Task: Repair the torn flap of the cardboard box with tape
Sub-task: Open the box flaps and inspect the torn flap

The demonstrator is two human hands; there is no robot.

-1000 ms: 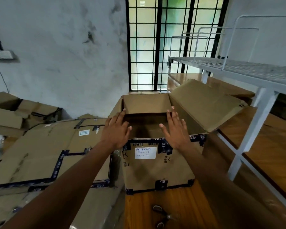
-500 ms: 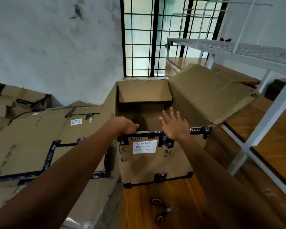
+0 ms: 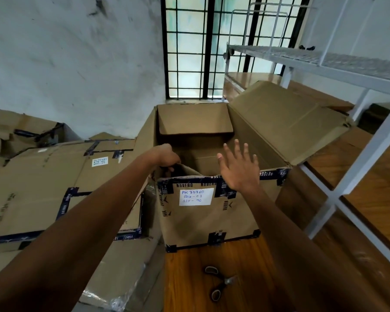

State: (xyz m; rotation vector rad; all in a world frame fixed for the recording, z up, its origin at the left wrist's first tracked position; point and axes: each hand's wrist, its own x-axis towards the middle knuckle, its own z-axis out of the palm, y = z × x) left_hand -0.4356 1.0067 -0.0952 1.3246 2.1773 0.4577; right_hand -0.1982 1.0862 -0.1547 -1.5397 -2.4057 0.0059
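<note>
An open brown cardboard box [image 3: 203, 219] with dark printed tape along its edges and a white handwritten label stands on a wooden surface. Its near flap [image 3: 190, 171] is folded down inside the box. My left hand [image 3: 166, 156] grips that flap at the near left corner, fingers curled over its edge. My right hand [image 3: 238, 168] hovers with fingers spread above the near rim, touching nothing. The right flap [image 3: 286, 121] stands open and the far flap [image 3: 194, 119] leans inward. No tape roll is in view.
Scissors [image 3: 220, 284] lie on the wooden surface [image 3: 189, 278] in front of the box. Flattened and stacked cartons [image 3: 43, 183] fill the left side. A white metal rack [image 3: 338, 64] stands at the right, a barred window [image 3: 212, 46] behind.
My left hand went from open above the near rim to curled round the near flap's left corner. My right hand stayed open. The view moved closer and tilted down.
</note>
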